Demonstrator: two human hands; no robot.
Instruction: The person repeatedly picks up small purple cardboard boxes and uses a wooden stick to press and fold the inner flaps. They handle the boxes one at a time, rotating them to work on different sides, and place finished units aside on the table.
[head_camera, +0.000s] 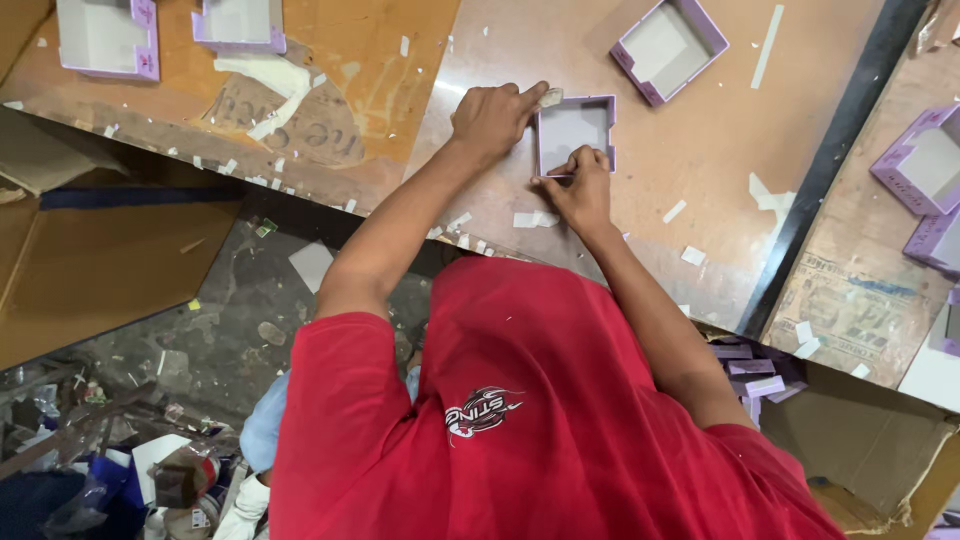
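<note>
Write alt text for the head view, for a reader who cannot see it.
Seen from above, a person in a red shirt presses both hands on a small purple-edged box tray on a brown table: the left hand at its top left corner, the right hand on its bottom edge. More trays and paper scraps lie around.

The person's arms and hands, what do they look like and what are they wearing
Both arms are bare from the upper arm down. The left hand and right hand wear no gloves, and no rings, watch or bracelet can be seen. The only clothing on the arms is the short sleeves of a red t-shirt, which carries a small printed emblem in white, black and red.
</note>
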